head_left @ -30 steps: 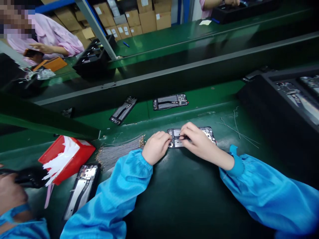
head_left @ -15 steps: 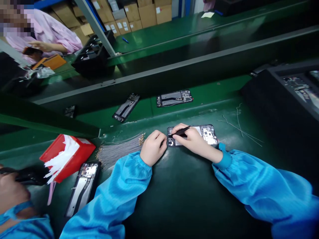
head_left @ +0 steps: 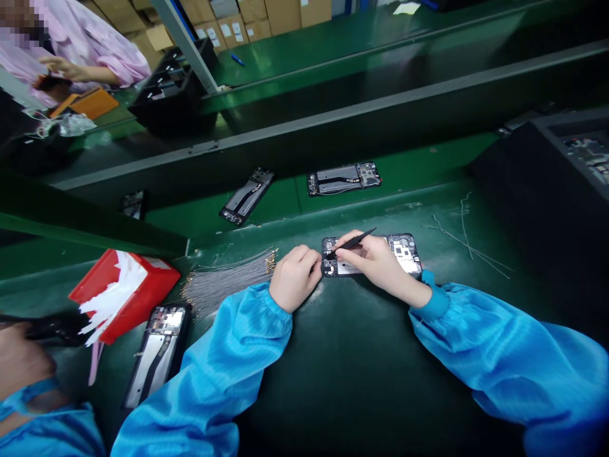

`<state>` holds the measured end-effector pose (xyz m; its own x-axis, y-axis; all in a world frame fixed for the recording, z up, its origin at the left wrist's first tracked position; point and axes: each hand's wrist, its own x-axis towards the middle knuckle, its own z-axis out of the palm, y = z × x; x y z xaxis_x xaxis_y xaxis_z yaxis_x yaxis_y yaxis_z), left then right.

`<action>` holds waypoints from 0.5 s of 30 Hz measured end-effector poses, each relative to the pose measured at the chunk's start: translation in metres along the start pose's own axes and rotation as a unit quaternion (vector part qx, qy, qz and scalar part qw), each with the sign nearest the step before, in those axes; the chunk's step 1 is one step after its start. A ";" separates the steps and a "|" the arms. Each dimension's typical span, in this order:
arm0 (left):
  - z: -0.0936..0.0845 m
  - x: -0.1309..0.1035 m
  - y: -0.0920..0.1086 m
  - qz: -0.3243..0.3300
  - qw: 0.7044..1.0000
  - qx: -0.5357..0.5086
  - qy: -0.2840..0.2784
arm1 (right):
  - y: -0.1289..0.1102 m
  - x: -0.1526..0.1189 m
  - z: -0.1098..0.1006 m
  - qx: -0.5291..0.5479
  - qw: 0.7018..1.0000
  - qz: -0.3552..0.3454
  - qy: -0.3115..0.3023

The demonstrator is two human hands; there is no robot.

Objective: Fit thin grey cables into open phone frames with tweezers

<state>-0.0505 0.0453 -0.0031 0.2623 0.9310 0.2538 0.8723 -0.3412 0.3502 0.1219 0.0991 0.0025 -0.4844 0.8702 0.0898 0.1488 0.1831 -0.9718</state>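
Observation:
An opened phone [head_left: 404,254] with bare circuit boards lies lengthwise on the green bench. My right hand [head_left: 380,263] is closed around black tweezers [head_left: 356,240], their tips down at the phone's left end. Curled fingers bring my left hand [head_left: 295,278] against that same end; what they pinch, if anything, is hidden. Just left of this hand lies a bundle of thin grey cables [head_left: 228,284] with gold-coloured ends. Part of the phone's middle is covered by my right hand.
Two opened phones [head_left: 247,195] [head_left: 345,178] lie behind. Another phone [head_left: 157,355] and a red box [head_left: 143,301] with torn white paper are left. Loose wires [head_left: 469,244] and a black bin [head_left: 528,171] are right. Another person's hand [head_left: 21,358] is at far left.
The view has shifted slightly, moving the background up. The tweezers have tilted a little in my right hand, staying at the phone's left end. My left hand stays beside it.

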 end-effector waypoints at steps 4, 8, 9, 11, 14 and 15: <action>-0.001 0.000 0.001 -0.002 1.000 0.003 0.005 | 0.001 0.000 0.001 -0.007 1.000 -0.006 0.008; -0.001 0.000 0.001 -0.004 1.000 0.006 0.001 | 0.002 0.000 0.000 -0.003 1.000 -0.008 0.005; -0.001 0.000 0.001 -0.004 1.000 0.006 -0.001 | 0.002 0.000 0.000 -0.003 1.000 -0.008 0.004; 0.000 0.000 0.001 -0.005 1.000 0.006 -0.004 | 0.001 0.000 0.000 -0.010 1.000 -0.010 0.001; 0.000 -0.001 0.001 -0.004 1.000 0.006 -0.006 | 0.001 0.000 0.000 -0.024 1.000 -0.017 -0.001; 0.000 -0.001 0.001 -0.003 1.000 0.007 -0.006 | 0.000 0.000 0.000 -0.028 0.999 -0.019 -0.001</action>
<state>-0.0498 0.0442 -0.0028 0.2614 0.9347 0.2408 0.8794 -0.3334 0.3398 0.1216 0.0992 0.0019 -0.4930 0.8610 0.1249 0.1778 0.2403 -0.9543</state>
